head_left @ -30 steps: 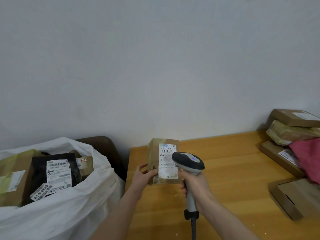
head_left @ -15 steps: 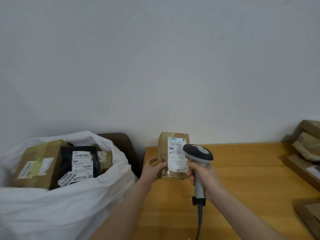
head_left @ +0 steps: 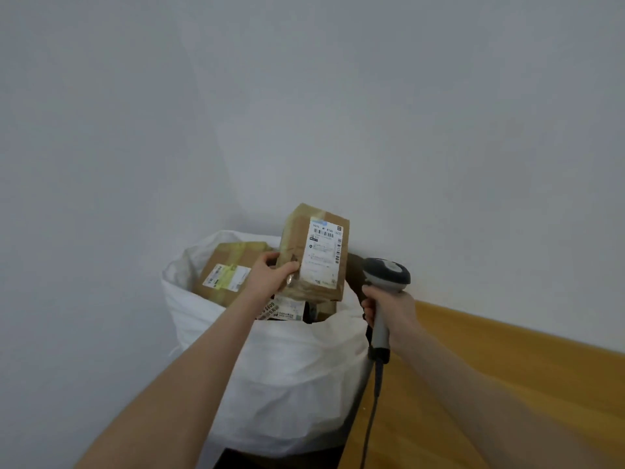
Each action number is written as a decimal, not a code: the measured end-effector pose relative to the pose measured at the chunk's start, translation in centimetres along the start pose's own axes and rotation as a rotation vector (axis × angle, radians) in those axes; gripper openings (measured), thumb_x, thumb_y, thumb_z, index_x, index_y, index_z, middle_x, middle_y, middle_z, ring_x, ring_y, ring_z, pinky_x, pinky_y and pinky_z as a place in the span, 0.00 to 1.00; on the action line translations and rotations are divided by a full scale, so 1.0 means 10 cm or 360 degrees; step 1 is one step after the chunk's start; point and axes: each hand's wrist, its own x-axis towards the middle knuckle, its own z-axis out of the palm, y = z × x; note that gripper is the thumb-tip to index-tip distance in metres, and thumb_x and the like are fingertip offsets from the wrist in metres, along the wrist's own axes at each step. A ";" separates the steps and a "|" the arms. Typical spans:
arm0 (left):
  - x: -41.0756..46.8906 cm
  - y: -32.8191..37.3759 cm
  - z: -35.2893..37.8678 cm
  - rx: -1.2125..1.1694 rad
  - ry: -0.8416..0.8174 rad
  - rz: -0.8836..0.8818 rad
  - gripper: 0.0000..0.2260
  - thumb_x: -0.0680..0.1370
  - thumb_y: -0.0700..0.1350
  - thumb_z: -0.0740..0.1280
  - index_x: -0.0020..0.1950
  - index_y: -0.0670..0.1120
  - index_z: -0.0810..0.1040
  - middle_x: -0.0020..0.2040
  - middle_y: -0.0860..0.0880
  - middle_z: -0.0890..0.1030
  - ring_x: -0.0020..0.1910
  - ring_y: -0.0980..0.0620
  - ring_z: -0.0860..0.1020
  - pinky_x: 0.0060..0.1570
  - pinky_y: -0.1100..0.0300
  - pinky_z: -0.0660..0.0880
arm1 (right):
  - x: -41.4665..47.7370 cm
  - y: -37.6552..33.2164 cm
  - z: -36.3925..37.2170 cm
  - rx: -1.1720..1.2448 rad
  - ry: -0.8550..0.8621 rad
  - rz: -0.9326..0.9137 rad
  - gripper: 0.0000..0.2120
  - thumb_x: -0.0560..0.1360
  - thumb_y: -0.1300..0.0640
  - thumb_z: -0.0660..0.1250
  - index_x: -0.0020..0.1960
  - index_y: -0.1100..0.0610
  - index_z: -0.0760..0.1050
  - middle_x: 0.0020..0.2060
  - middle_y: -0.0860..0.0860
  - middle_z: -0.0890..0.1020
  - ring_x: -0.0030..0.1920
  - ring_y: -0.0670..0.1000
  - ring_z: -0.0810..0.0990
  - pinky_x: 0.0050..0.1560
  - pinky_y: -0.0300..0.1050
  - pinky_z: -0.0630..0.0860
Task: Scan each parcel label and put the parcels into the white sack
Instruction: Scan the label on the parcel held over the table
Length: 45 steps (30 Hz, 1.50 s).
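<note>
My left hand (head_left: 270,274) grips a small brown cardboard parcel (head_left: 313,253) by its left edge, its white label facing me. The parcel hangs upright just above the open mouth of the white sack (head_left: 287,367). Inside the sack lie a larger brown box (head_left: 226,270) with a white and yellow label and other labelled parcels, mostly hidden behind my hand. My right hand (head_left: 394,311) holds the grey barcode scanner (head_left: 387,277) by its handle, to the right of the parcel, its cable hanging down.
The wooden table (head_left: 507,384) runs along the right side, next to the sack. A dark chair back (head_left: 355,269) shows behind the sack. A plain white wall fills the background.
My left hand has carried the parcel off the table leftward over the sack. My view has swung left, so the parcels stacked on the table's right are out of sight.
</note>
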 end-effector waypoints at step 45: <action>0.79 -0.24 0.28 0.1611 0.0007 0.0703 0.20 0.80 0.46 0.60 0.72 0.46 0.66 0.71 0.45 0.64 0.68 0.45 0.66 0.63 0.50 0.69 | 0.75 0.39 0.36 0.0217 0.0279 0.0379 0.14 0.73 0.57 0.73 0.56 0.62 0.76 0.39 0.57 0.82 0.38 0.52 0.80 0.48 0.48 0.80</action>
